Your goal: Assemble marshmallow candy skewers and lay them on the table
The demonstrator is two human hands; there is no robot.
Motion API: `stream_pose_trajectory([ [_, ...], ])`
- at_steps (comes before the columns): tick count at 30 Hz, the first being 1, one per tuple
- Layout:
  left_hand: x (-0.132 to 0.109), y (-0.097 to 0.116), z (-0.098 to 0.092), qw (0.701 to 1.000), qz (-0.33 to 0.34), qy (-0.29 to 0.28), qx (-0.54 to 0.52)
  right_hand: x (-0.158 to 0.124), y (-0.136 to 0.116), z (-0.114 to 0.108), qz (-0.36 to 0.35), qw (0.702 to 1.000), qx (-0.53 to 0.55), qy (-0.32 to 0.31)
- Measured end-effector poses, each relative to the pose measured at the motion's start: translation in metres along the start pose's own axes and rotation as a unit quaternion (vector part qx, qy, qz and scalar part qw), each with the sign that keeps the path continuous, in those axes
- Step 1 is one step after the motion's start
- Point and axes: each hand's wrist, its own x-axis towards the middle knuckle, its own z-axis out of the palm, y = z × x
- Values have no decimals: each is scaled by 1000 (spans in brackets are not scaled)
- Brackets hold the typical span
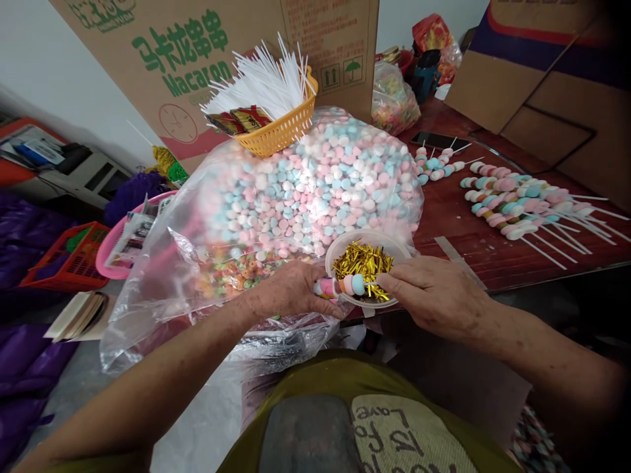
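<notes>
My left hand (290, 289) is closed around one end of a candy skewer (345, 286) strung with pink, white and blue pieces. My right hand (434, 295) pinches the skewer's other end with thumb and fingers. Both hands hover over the near rim of a white bowl (345, 240) filled with gold twist ties (362, 261). Right behind them lies a big clear plastic bag (315, 190) full of pastel candies. Finished candy skewers (517, 200) lie in a row on the dark red table (468, 249) to the right.
A yellow basket (280, 131) with white sticks (266, 79) rests on top of the candy bag. A cardboard box (197, 59) stands behind it. A phone (440, 140) lies on the table. A pink basin (118, 246) and a red basket (69, 256) are at the left.
</notes>
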Motion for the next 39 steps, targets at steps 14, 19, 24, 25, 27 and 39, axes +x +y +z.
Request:
stream_pose_trajectory([
  [14,1,-3,-4,960,23,-110,-258,-4,13,-14,-67,997,-13,43],
  [19,5,3,-4,919,-13,-189,-347,-8,14,-20,-91,995,2,38],
  [24,22,22,11,959,-25,-159,-234,2,-2,9,-86,995,38,27],
  [25,25,24,13,966,-18,-139,-216,4,-6,17,-77,995,53,29],
  [27,28,23,8,975,8,-107,-193,6,-10,29,-49,995,84,34],
  [39,-3,-2,-9,994,-10,-104,-34,0,8,10,36,994,105,20],
])
